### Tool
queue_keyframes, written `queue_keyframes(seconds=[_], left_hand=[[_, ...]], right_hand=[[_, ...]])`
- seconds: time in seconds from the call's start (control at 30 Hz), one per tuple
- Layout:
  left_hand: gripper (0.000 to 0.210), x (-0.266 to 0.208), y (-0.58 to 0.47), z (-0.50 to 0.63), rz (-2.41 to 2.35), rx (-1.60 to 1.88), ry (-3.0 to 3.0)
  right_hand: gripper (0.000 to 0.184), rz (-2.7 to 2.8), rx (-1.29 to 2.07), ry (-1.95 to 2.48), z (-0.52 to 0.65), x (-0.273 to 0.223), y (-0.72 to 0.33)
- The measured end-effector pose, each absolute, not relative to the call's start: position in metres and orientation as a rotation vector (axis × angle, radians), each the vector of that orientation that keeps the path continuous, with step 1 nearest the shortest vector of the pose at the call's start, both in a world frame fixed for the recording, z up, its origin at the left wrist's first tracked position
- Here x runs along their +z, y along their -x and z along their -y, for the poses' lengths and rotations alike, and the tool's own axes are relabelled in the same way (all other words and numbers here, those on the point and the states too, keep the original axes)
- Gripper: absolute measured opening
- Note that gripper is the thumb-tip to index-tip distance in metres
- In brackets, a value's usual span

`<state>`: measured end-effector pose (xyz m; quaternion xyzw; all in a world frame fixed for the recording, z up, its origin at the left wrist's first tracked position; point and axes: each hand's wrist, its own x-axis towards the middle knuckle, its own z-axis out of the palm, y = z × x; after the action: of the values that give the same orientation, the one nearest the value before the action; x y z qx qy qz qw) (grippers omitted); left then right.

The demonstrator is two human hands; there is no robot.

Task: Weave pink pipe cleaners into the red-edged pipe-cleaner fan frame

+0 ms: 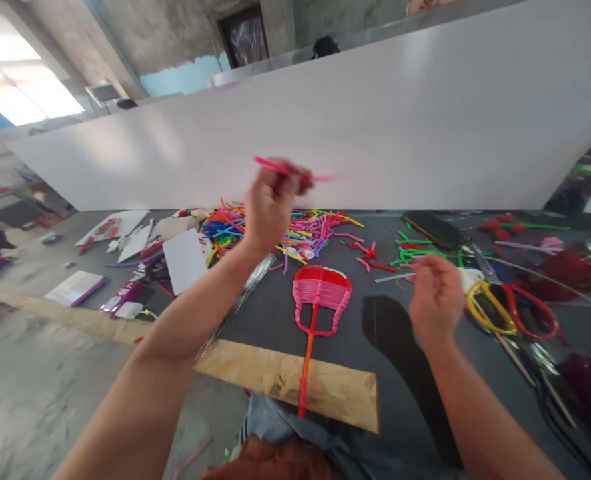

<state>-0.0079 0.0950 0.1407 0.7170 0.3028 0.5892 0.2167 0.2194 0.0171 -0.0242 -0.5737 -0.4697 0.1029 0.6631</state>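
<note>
My left hand (275,200) is raised over the far side of the table, closed on a pink pipe cleaner (268,165) whose right end is blurred. At the right, my right hand (436,300) is held above the table with its fingers curled together; whatever may be between them is hidden. Between my arms lies a fan-shaped piece (320,293) of pink and red pipe cleaners on a frame, its lower part unfilled. Its orange-red stick (306,367) reaches across a brown paper strip (255,363) towards me.
Behind stands a long white panel (375,133). Along its foot lies a heap of colourful pipe cleaners (320,230), with short green pieces (410,250) further right. Scissors with yellow and red handles (490,307) lie at the right. White cards (185,260) and a purple device (121,297) lie left.
</note>
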Motion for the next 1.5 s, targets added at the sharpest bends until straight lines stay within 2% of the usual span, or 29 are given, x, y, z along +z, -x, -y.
queue_keyframes(seconds=[0.1,0.17,0.27,0.4,0.47,0.53,0.63,0.73,0.93,1.03,1.2,1.3,1.4,1.5], left_hand=[[0.015,0.108,-0.013,-0.051,-0.646,1.261,-1.840],[0.017,0.089,-0.025,-0.031,-0.527,1.136,-1.659],[0.017,0.072,-0.037,-0.017,-0.437,1.079,-1.427],[0.014,0.063,-0.032,-0.015,-0.464,1.011,-1.398],[0.021,0.057,-0.016,-0.019,-0.628,0.984,-1.542],[0.039,0.049,0.006,-0.025,-0.953,0.979,-1.787],[0.036,0.029,0.042,-0.037,-1.553,0.742,-2.220],[0.041,0.008,0.061,-0.044,-1.791,0.433,-2.309],[0.050,-0.007,0.052,-0.049,-1.942,0.119,-2.307],[0.042,-0.008,0.047,-0.053,-1.949,0.133,-2.277],[0.017,-0.013,0.048,-0.058,-1.835,0.506,-2.060],[0.014,-0.012,0.043,-0.053,-1.579,0.849,-1.629],[0.019,-0.008,0.035,-0.042,-1.276,0.974,-1.076],[0.024,-0.006,0.029,-0.033,-1.135,1.030,-0.785]], right_hand=[[0.035,1.165,-0.148,1.196,-0.007,-0.011,-0.223],[0.039,1.410,-0.256,1.159,0.001,-0.008,-0.219],[0.040,1.686,-0.166,1.097,0.009,-0.008,-0.208],[0.030,1.760,-0.077,1.184,0.012,-0.008,-0.201],[0.028,1.739,-0.087,1.244,0.009,-0.006,-0.206],[0.026,1.708,-0.178,1.252,0.006,-0.003,-0.214],[0.024,1.636,-0.373,1.254,0.002,0.004,-0.228],[0.024,1.646,-0.429,1.327,0.001,0.010,-0.237],[0.025,1.982,-0.085,1.423,-0.010,0.000,-0.222],[0.028,1.966,0.018,1.457,-0.016,-0.019,-0.208],[0.027,1.997,0.211,1.468,-0.015,-0.039,-0.204],[0.025,1.773,0.353,1.601,-0.010,-0.030,-0.211],[0.037,1.489,0.809,1.715,-0.004,-0.015,-0.215],[0.051,1.260,1.402,1.554,0.002,-0.006,-0.211]])
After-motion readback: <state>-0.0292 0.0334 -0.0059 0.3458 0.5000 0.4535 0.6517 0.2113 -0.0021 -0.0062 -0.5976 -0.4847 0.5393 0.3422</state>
